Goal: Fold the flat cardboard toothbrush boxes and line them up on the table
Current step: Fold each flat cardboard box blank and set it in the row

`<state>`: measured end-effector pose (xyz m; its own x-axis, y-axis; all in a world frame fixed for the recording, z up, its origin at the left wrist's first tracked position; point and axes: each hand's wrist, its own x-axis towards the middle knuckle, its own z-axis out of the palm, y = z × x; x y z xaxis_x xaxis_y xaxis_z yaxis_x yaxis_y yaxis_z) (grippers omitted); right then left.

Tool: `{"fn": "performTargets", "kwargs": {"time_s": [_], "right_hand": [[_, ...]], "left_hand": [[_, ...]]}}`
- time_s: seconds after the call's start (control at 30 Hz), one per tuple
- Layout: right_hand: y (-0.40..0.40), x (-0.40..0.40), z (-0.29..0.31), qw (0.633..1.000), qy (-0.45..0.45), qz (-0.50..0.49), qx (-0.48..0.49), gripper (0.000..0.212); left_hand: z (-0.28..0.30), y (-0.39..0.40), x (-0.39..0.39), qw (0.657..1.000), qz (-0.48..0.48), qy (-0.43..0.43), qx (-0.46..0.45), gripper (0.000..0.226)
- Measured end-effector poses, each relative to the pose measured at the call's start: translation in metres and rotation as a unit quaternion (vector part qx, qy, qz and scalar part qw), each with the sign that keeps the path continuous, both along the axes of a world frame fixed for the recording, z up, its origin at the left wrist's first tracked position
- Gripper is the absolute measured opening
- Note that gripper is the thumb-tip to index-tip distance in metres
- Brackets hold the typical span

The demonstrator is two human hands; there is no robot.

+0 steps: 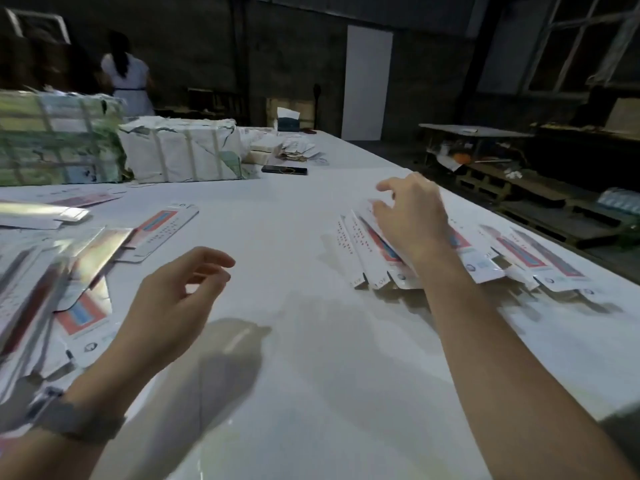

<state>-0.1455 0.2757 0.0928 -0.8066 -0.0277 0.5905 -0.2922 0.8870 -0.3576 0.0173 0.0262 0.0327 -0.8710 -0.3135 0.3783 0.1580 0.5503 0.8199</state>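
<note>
Our right hand rests, fingers loosely spread, on the row of folded white-and-red cardboard toothbrush boxes; our left hand hovers relaxed, holding nothing, over the white worktop — flat glossy box blanks just beside it.

Glossy white table, shiny printed cardboard boxes, paper-wrapped bundles

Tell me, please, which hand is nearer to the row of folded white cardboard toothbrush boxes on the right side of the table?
The right hand: it lies over the row of folded white cardboard toothbrush boxes. The left hand hovers apart, beside the flat boxes.
</note>
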Motion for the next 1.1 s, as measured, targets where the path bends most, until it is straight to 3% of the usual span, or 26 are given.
{"fn": "performTargets", "kwargs": {"time_s": [0.1, 0.2, 0.3, 0.4, 0.5, 0.6, 0.73, 0.93, 1.03, 1.1], "right_hand": [[-0.045, 0.034, -0.006, 0.975, -0.034, 0.197, -0.095, 0.019], [-0.092, 0.075, -0.019, 0.935, -0.061, 0.336, -0.097, 0.012], [-0.131, 0.110, -0.028, 0.888, -0.103, 0.443, -0.064, 0.014], [-0.154, 0.125, -0.030, 0.856, -0.139, 0.495, -0.047, 0.017], [-0.166, 0.126, -0.030, 0.847, -0.147, 0.506, -0.070, 0.015], [-0.173, 0.123, -0.034, 0.846, -0.156, 0.503, -0.085, 0.012], [-0.173, 0.118, -0.044, 0.847, -0.167, 0.495, -0.097, 0.009], [-0.165, 0.105, -0.045, 0.857, -0.149, 0.469, -0.154, 0.009], [-0.155, 0.096, -0.037, 0.861, -0.109, 0.437, -0.237, 0.017], [-0.147, 0.090, -0.029, 0.858, -0.100, 0.424, -0.272, 0.025]], "left_hand": [[0.004, -0.014, 0.001, 0.993, 0.058, -0.025, -0.101, 0.032], [0.012, -0.036, 0.004, 0.976, 0.136, -0.047, -0.166, 0.031], [0.019, -0.068, 0.015, 0.924, 0.265, -0.109, -0.253, 0.045], [0.021, -0.100, 0.031, 0.860, 0.348, -0.246, -0.280, 0.054], [0.021, -0.123, 0.044, 0.838, 0.354, -0.348, -0.225, 0.051], [0.025, -0.130, 0.052, 0.830, 0.340, -0.369, -0.244, 0.055], [0.024, -0.118, 0.049, 0.860, 0.331, -0.252, -0.296, 0.048], [0.036, -0.084, 0.037, 0.902, 0.290, -0.125, -0.296, 0.042], [0.049, -0.070, 0.036, 0.953, 0.214, 0.001, -0.213, 0.044], [0.058, -0.062, 0.038, 0.988, 0.117, 0.074, -0.070, 0.039]]}}
